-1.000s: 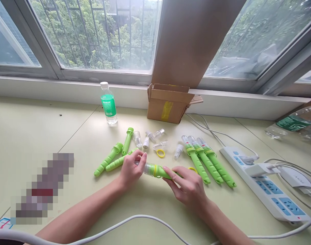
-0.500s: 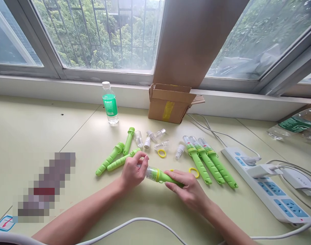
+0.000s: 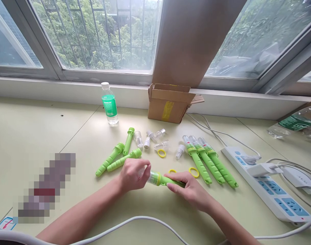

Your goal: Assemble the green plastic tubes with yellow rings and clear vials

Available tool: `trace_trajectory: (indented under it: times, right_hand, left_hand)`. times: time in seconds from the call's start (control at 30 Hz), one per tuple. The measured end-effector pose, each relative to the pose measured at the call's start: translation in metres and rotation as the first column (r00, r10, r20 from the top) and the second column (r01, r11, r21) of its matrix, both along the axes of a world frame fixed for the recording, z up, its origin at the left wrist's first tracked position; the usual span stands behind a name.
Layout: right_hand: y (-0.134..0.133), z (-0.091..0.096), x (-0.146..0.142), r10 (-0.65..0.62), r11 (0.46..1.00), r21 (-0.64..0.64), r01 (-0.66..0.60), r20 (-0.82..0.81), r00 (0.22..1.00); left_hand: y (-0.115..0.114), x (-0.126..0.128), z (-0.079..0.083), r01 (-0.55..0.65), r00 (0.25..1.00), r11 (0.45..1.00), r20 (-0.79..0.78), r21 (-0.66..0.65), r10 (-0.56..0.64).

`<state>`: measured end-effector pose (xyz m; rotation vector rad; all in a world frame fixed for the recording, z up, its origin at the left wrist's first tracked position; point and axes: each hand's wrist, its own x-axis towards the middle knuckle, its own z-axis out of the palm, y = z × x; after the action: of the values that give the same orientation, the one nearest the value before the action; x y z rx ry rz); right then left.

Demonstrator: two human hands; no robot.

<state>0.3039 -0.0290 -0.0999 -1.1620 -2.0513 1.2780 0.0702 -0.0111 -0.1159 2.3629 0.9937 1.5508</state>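
Note:
My left hand (image 3: 135, 174) curls round the far end of a clear plastic cap (image 3: 153, 177), its fingers hiding much of it. That cap sits on a green ribbed handle (image 3: 168, 181) with a yellow ring (image 3: 159, 179) at the joint. Around the handle's other end, my right hand (image 3: 191, 190) is closed, thumb along the near side. Loose green handles, one of them (image 3: 124, 160) beside my left hand, lie to the left. Clear caps (image 3: 138, 139) and small white ribbed pieces (image 3: 146, 142) are scattered beyond my hands. Further yellow rings (image 3: 193, 172) lie near my right hand.
Three capped green sticks (image 3: 200, 163) lie side by side on the right, next to a white power strip (image 3: 266, 190) with plugs and cables. A bottle (image 3: 109, 105) and an open cardboard box (image 3: 168, 105) stand behind. A white cable (image 3: 140, 217) crosses the front.
My left hand has turned on the clear cap, its back now more upward and its fingers covering more of it. The right hand keeps its hold on the handle, nearly still.

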Motion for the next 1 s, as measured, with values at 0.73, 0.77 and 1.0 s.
trace_trajectory:
  times: [0.73,0.77,1.0]
  right_hand:
    - [-0.01,-0.011,-0.009,-0.15,0.913,0.396,0.098,0.104,0.983]
    - [-0.01,-0.01,-0.009,-0.139,0.941,0.322,0.106,0.079,0.987]
    - [-0.001,0.006,0.0,0.002,0.984,-0.18,-0.009,-0.039,0.999]
  left_hand:
    - [0.004,0.007,0.0,-0.06,0.986,0.897,0.112,-0.438,0.121]
    - [0.004,0.006,0.001,-0.07,0.989,0.916,0.092,-0.396,0.116]
    - [-0.001,0.002,0.006,-0.005,0.999,0.998,-0.042,0.059,0.008]
